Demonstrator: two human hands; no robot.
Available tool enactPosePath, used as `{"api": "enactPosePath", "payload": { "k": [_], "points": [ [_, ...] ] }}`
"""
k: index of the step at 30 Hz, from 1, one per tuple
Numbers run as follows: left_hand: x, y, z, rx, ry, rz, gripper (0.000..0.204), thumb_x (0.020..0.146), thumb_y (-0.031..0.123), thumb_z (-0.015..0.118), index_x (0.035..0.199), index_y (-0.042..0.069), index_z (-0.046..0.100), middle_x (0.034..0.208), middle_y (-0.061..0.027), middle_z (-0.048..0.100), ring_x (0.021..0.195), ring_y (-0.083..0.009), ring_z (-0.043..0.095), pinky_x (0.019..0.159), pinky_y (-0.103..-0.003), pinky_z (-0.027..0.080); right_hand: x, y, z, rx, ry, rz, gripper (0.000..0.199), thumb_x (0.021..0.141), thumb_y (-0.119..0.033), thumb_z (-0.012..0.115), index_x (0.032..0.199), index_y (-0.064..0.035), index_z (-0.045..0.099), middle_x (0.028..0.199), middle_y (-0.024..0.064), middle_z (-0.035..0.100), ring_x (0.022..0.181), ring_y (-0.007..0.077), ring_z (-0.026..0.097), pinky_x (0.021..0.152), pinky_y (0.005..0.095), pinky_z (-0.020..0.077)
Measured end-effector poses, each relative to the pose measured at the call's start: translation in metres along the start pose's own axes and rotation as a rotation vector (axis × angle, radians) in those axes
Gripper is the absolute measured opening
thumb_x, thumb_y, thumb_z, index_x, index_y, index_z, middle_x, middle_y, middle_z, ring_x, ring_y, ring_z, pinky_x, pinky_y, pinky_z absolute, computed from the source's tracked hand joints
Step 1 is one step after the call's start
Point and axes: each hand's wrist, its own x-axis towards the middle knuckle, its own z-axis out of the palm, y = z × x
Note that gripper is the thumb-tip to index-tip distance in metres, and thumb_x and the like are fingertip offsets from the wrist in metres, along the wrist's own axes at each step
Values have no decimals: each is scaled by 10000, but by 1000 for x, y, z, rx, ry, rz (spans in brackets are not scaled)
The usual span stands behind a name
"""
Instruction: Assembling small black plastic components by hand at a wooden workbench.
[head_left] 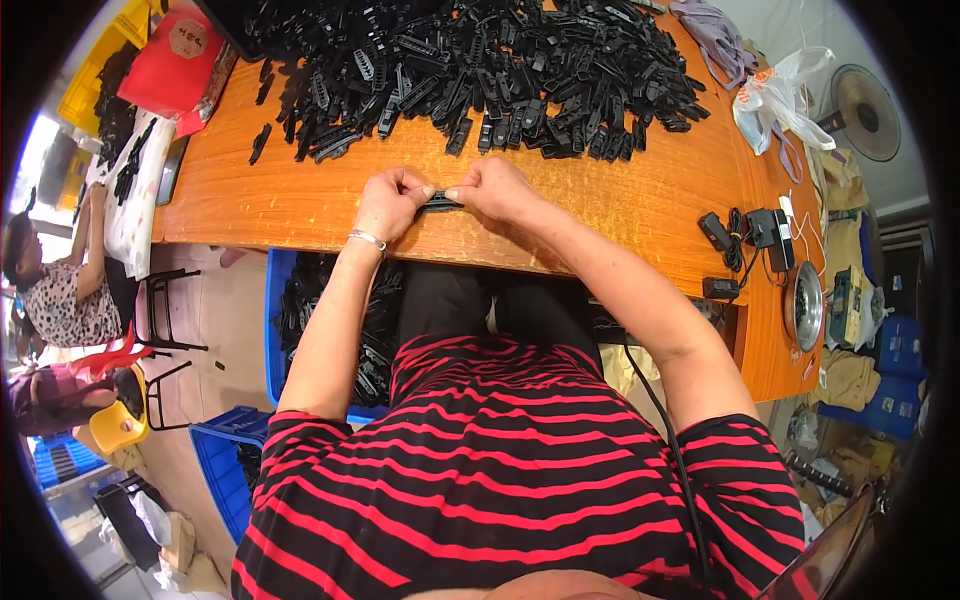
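Note:
Between my two hands, just above the near edge of the wooden table (300,215), is a slim black plastic clip-like part (440,201). My left hand (392,203) pinches its left end between thumb and fingers; a bracelet circles that wrist. The right end is pinched by my right hand (492,190), its fingers curled in. Some of the part is hidden under my fingertips. Beyond my hands spreads a large heap of similar black parts (480,80), a few with pale toothed strips showing.
Black adapters with cables (745,240) and a metal bowl (803,305) lie at the right. A red bag (178,62) stands far left. Below the table edge is a blue crate (275,330) of black parts. Another person (75,285) sits at a table on the left.

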Motion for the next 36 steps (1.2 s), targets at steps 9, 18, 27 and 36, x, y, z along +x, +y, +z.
{"api": "enactPosePath", "payload": {
  "k": [9,18,27,36],
  "points": [
    [-13,4,6,349,180,253,198,757,154,729,766,16,587,698,-107,601,649,-228,564,642,-338,468,3,-7,-4,-543,40,-155,442,733,-441,746,751,-6,667,651,162,629,641,309,622,609,399,483],
    [-70,-16,-81,413,-171,-21,117,809,87,688,790,15,599,660,18,542,638,-75,486,614,-246,430,-17,5,-2,-347,-135,-334,338,753,-389,721,751,-60,640,695,123,641,671,244,622,633,376,485],
    [13,-7,-66,705,602,463,330,756,135,692,1075,91,617,1083,-126,577,1037,-329,532,878,-403,445,38,-11,-30,-892,322,-803,164,758,-75,586,919,-70,618,901,114,564,761,313,629,664,427,510],
    [31,-17,-61,683,592,437,305,707,42,712,998,71,624,1051,-109,538,1000,-319,512,845,-393,458,42,-15,-12,-979,198,-744,157,774,-126,626,905,-47,591,912,137,549,716,312,633,612,411,512]
  ]
}}
